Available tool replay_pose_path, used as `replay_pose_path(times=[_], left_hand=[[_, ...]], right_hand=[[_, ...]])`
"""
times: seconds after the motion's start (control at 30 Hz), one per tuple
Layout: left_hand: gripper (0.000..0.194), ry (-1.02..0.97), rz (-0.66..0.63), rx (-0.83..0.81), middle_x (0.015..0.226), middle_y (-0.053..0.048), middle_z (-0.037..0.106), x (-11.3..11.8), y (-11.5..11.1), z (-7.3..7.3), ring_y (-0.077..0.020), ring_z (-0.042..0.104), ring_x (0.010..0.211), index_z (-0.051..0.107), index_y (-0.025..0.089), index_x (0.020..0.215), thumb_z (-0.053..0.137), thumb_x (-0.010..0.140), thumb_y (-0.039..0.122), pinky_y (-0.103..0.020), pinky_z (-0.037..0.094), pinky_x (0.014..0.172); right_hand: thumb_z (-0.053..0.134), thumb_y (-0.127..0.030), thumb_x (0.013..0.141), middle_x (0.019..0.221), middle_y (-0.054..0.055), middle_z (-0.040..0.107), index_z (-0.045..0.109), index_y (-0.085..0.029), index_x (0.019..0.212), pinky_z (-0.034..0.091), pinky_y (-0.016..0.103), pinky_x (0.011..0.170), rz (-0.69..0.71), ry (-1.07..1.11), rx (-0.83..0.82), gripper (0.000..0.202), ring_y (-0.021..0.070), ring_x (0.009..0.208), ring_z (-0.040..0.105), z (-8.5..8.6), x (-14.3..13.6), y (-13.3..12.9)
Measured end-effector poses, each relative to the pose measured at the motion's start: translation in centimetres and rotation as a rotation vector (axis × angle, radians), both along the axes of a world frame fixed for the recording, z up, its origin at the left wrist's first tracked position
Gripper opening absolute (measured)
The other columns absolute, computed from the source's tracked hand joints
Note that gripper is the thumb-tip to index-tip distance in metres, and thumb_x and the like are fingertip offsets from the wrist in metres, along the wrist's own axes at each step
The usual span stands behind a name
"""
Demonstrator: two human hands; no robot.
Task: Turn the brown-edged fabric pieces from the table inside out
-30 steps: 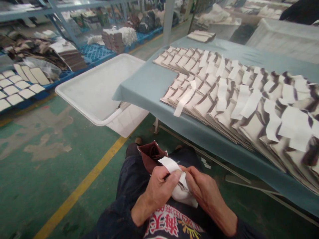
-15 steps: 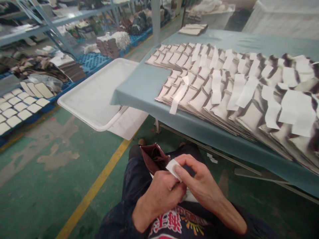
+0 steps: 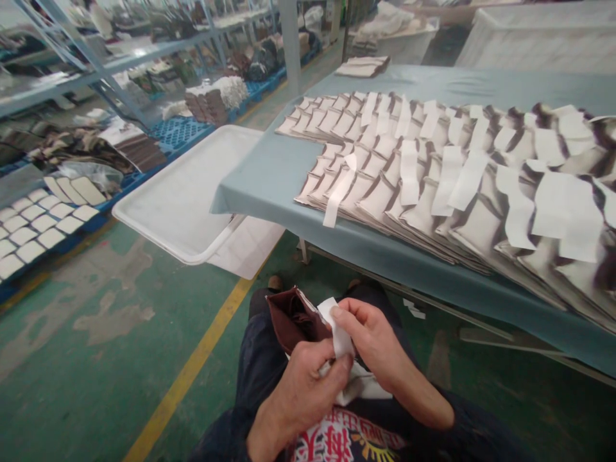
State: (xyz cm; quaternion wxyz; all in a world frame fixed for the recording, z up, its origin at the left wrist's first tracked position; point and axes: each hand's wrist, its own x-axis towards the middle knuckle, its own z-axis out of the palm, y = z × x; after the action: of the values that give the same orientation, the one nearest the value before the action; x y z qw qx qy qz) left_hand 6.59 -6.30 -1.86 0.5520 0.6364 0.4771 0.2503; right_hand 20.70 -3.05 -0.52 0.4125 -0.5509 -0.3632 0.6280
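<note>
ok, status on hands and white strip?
Left hand pinching white strip; right hand pinching its upper end. Brown pouch open beyond left hand. Nothing visibly blocking.

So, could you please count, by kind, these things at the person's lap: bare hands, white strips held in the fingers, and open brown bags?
Left hand and right hand: 2
White strip: 1
Open brown bag: 1
Total: 4

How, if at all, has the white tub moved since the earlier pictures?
No: the white tub still sits at the same corner of the blue table, which overlaps its right side.
</note>
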Motion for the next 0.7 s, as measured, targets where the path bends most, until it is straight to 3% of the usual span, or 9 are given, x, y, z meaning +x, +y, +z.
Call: replay_pose_path(times=[0.13,0.2,0.3,0.37,0.43,0.6,0.7], left_hand=[[0.025,0.035,0.045,0.006,0.072,-0.004,0.070,-0.5,-0.1,0.2,-0.0155,0.059,0.064,0.075,0.015,0.086,0.055,0.091,0.029,-0.025,0.044,0.063],[0.028,0.029,0.092,-0.026,0.082,-0.006,0.076,-0.8,-0.2,0.1,-0.0191,0.064,0.072,0.077,0.016,0.101,0.057,0.090,0.031,-0.027,0.049,0.069],[0.034,-0.034,0.187,-0.072,0.089,-0.007,0.077,-1.5,-0.3,-0.3,-0.0211,0.066,0.079,0.075,0.016,0.113,0.058,0.092,0.037,-0.027,0.051,0.071],[0.036,-0.100,0.243,-0.080,0.091,-0.006,0.076,-1.9,-0.2,-0.7,-0.0207,0.065,0.080,0.073,0.016,0.114,0.057,0.093,0.040,-0.027,0.051,0.073],[0.035,-0.137,0.273,-0.076,0.093,-0.006,0.075,-2.2,0.0,-0.8,-0.0203,0.065,0.081,0.073,0.015,0.112,0.058,0.094,0.041,-0.027,0.050,0.075],[0.032,-0.088,0.306,-0.047,0.105,-0.007,0.075,-2.6,0.2,-0.2,-0.0217,0.066,0.091,0.071,0.017,0.115,0.059,0.095,0.038,-0.028,0.050,0.082],[0.030,-0.059,0.318,-0.002,0.106,-0.005,0.074,-2.8,0.1,0.3,-0.0202,0.065,0.090,0.069,0.018,0.119,0.059,0.095,0.035,-0.027,0.050,0.081]], right_hand=[[0.072,-0.055,0.082,0.056,-0.003,0.060,0.058,-0.020,0.072,0.039,0.022,0.046,-0.057,0.043,0.007,0.039,0.0097,0.045,0.046,0.2,-0.3,0.0],[0.070,-0.048,0.086,0.058,-0.002,0.063,0.063,-0.020,0.078,0.044,0.023,0.047,-0.086,-0.076,0.138,0.030,0.0120,0.047,0.053,0.1,-0.1,-0.1],[0.067,-0.027,0.089,0.069,0.001,0.073,0.071,-0.022,0.086,0.052,0.026,0.059,-0.082,-0.415,0.584,0.006,0.0155,0.058,0.065,-0.4,1.1,-0.1],[0.067,-0.019,0.088,0.077,0.002,0.077,0.075,-0.025,0.091,0.054,0.028,0.065,0.024,-0.585,0.915,0.010,0.0169,0.065,0.070,-0.8,2.4,0.0],[0.066,-0.019,0.091,0.083,0.004,0.080,0.076,-0.028,0.096,0.054,0.030,0.067,0.155,-0.688,1.128,0.015,0.0178,0.069,0.071,-1.1,3.6,0.1],[0.060,-0.030,0.100,0.090,0.004,0.080,0.078,-0.031,0.098,0.055,0.031,0.069,0.350,-0.784,1.212,0.018,0.0178,0.073,0.071,-0.7,5.0,0.2],[0.061,-0.028,0.098,0.090,0.004,0.080,0.077,-0.030,0.098,0.056,0.031,0.069,0.357,-0.728,1.216,0.016,0.0175,0.073,0.071,-0.5,4.6,0.4]])
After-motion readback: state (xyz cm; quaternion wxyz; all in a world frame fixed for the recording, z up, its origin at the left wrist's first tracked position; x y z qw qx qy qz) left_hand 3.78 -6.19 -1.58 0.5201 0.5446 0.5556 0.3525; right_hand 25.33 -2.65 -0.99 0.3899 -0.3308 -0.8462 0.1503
